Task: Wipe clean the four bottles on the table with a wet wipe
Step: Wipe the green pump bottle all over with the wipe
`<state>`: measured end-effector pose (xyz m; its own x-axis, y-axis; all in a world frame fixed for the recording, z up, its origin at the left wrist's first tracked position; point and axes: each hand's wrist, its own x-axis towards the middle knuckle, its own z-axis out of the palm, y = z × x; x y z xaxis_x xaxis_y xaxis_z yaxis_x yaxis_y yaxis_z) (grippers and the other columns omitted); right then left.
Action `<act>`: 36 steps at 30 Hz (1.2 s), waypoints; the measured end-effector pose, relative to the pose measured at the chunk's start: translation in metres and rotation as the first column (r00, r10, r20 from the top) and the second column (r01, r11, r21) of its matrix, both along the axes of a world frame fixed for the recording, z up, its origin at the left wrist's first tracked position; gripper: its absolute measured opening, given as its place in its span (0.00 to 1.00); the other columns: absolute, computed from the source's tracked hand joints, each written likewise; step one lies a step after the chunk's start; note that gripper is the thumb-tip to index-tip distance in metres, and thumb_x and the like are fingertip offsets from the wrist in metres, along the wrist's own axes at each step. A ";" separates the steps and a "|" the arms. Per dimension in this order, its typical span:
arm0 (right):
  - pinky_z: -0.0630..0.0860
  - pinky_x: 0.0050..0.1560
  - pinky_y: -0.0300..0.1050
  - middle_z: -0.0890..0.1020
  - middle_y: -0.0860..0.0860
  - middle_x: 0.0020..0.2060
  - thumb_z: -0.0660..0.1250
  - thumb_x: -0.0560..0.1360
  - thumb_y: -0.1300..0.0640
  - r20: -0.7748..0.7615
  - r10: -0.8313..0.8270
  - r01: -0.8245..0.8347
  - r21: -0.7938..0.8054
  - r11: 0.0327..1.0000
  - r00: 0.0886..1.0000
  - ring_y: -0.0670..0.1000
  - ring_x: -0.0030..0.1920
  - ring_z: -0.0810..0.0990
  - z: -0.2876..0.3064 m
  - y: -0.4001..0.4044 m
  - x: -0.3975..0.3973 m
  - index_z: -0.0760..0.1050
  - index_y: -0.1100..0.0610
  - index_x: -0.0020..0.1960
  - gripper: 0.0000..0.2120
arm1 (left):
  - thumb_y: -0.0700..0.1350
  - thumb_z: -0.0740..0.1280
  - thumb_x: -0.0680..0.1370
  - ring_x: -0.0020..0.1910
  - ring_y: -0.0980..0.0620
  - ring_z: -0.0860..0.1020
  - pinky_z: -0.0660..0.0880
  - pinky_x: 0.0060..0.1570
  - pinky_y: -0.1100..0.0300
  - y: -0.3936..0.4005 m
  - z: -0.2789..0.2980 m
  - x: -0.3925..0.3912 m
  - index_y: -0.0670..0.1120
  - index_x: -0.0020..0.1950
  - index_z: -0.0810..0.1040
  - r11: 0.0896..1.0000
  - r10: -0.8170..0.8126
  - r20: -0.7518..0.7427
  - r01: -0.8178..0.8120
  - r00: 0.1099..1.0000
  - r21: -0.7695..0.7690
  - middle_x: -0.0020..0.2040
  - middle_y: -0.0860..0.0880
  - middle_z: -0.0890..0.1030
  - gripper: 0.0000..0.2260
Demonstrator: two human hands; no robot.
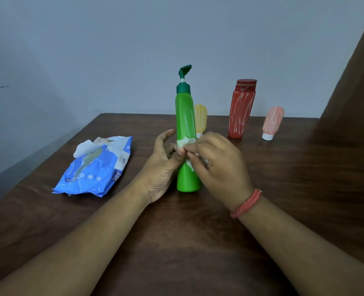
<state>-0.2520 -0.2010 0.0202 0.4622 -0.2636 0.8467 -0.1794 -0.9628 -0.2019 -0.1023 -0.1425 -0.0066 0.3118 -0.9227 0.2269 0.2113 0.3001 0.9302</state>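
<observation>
- Nearest, two bare forearms are seen entering from 7 and 5 o'clock; a red band (pixel 246 203) is worn on the right wrist.
- At centre, the green pump bottle (pixel 185 116) stands upright on the brown table (pixel 198 242), between the two hands.
- The wet wipe (pixel 186 142) is wrapped around the bottle's middle, with its ends brought to the front.
- The right hand (pixel 217 165) is curled at 3 o'clock of the bottle, its fingertips pinching the wipe.
- The left hand (pixel 164 165) is held at 9 o'clock of the bottle; its thumb stands free while its curled fingertips meet the wipe's other end, seemingly pinching it too.
- At 9 o'clock, well apart from the hands, a blue wipes pack (pixel 95 167) lies with its flap lifted.
- Farther back, the yellow bottle (pixel 200 118) is partly hidden behind the green one at 12 o'clock.
- At 2 o'clock the red bottle (pixel 242 110) stands streaked with white; the pink bottle (pixel 272 122) leans cap-down beyond it.
- Judged progress: early. White streaks remain on the green bottle above the wipe, and the other three appear untouched.
</observation>
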 end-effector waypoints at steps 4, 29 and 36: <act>0.77 0.47 0.52 0.81 0.52 0.44 0.72 0.76 0.60 0.044 -0.010 0.006 0.086 0.996 0.999 0.53 0.47 0.80 -0.003 -0.004 -0.002 0.83 0.60 0.49 0.04 | 0.63 0.84 0.52 0.59 0.51 0.80 0.74 0.66 0.52 0.000 -0.003 0.000 0.48 0.77 0.60 1.000 -0.003 0.027 0.002 1.000 0.025 0.55 0.50 0.84 0.60; 0.76 0.47 0.50 0.81 0.51 0.43 0.71 0.76 0.58 -0.033 0.107 -0.104 0.087 0.991 0.994 0.51 0.47 0.78 -0.006 -0.016 -0.006 0.82 0.58 0.49 0.04 | 0.37 0.71 0.72 0.57 0.52 0.83 0.81 0.50 0.58 0.001 -0.008 0.019 0.47 0.70 0.68 0.996 -0.067 0.003 0.067 0.998 0.063 0.58 0.49 0.85 0.27; 0.75 0.47 0.49 0.81 0.51 0.44 0.71 0.76 0.59 -0.005 0.049 -0.049 0.028 0.998 0.999 0.52 0.47 0.78 0.000 -0.017 -0.008 0.82 0.58 0.49 0.03 | 0.37 0.71 0.73 0.57 0.54 0.83 0.81 0.49 0.60 0.001 -0.009 0.019 0.48 0.68 0.69 0.994 -0.094 0.036 0.092 0.995 0.054 0.58 0.52 0.85 0.25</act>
<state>-0.2599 -0.2182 0.0198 0.4795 -0.2641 0.8369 -0.1335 -0.9645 -0.2279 -0.0837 -0.1412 -0.0156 0.2157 -0.9582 0.1879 0.1996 0.2316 0.9521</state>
